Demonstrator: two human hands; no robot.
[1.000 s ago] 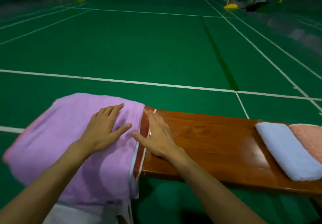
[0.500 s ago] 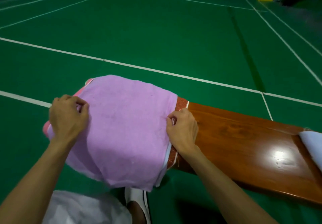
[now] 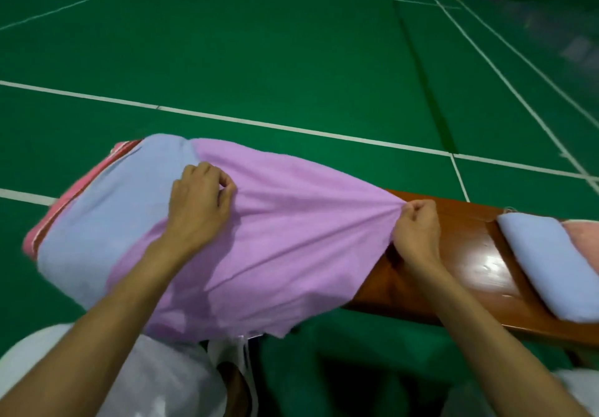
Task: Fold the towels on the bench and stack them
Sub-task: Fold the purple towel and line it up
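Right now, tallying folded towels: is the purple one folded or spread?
Spread: the purple towel stretches taut between left hand and right hand.

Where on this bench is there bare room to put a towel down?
The bench is bare between the right hand, gripping the purple towel, and the folded blue towel. The left end is crowded: an unfolded blue towel and pink towel under the purple one.

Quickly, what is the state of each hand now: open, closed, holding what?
Left hand: closed, pinching the purple towel.
Right hand: closed, gripping the purple towel's bunched edge.
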